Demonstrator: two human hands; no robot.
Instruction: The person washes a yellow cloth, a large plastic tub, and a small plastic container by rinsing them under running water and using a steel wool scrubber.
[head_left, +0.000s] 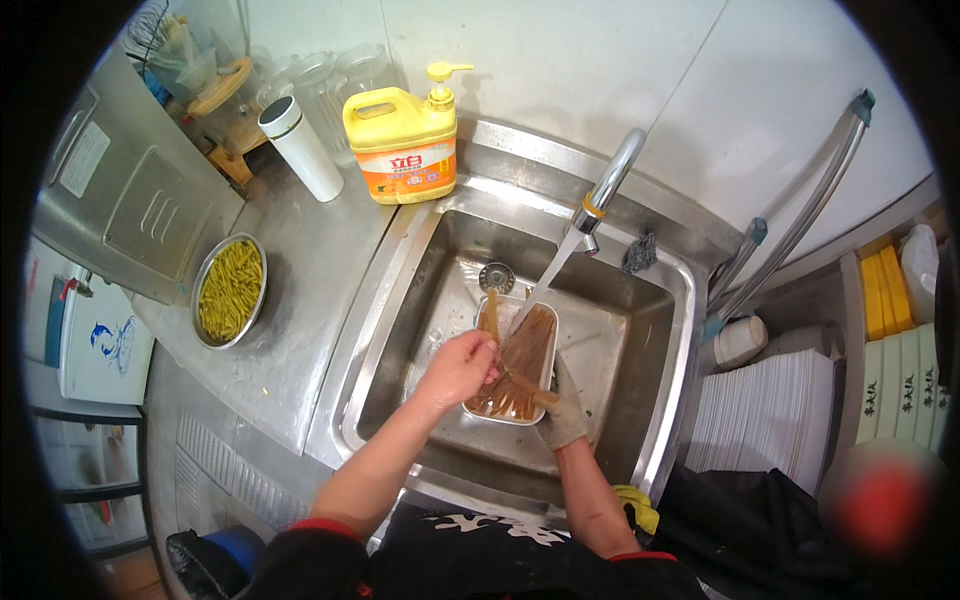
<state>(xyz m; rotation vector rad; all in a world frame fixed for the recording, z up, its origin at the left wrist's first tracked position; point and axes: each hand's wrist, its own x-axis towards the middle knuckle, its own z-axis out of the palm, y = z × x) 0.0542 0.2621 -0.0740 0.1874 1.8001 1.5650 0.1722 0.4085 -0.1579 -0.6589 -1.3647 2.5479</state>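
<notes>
A white-rimmed tray (554, 330) of water and long brown food strips (529, 349) is held tilted inside a stainless steel sink (600, 442). My left hand (459, 369), bare, is over the tray's left side with its fingers curled on a brown strip, one end of which sticks up past the fingers. My right hand (564, 412), in a pale work glove, grips the tray's right edge from beside and below; its thumb is by another strip end. From the chrome faucet (611, 176) a stream of water (551, 274) falls onto the strips.
Left of the sink, a metal bowl (196, 319) of green-yellow cut vegetables stands on the steel counter (300, 300). Behind are a yellow detergent jug (401, 146) and a white flask (304, 150). Steel wool (640, 253) lies on the sink ledge; stacked white trays (757, 412) are at right.
</notes>
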